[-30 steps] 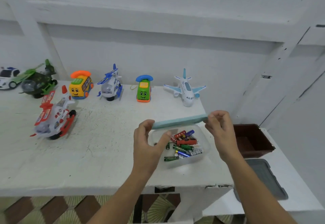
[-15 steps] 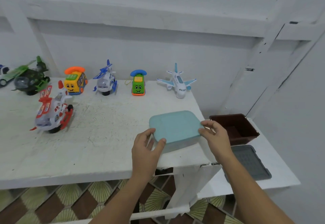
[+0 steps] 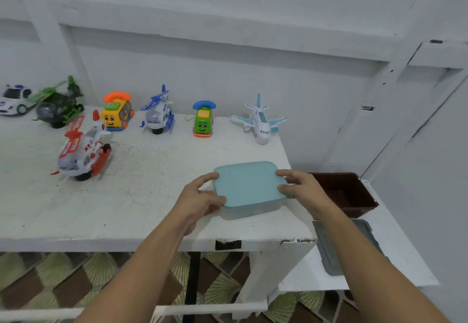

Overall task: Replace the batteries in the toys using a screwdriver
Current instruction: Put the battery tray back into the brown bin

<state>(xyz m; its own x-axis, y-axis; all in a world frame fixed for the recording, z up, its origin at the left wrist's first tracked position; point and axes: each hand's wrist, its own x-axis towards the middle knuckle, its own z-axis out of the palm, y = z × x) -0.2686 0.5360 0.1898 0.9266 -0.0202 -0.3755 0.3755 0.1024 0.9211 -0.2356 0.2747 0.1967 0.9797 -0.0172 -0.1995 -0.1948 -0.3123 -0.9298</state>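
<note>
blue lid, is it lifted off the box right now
No, the blue lid lies flat on top of the clear box, with the left hand and right hand gripping its sides.

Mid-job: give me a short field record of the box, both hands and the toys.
box: clear box, blue lid on, at the table's front right
left hand: left hand grips the lid's left edge
right hand: right hand grips the lid's right edge
toys: seven, untouched: police car, green helicopter, red helicopter, yellow phone, blue helicopter, green phone, airplane
screwdriver: not in view
</note>
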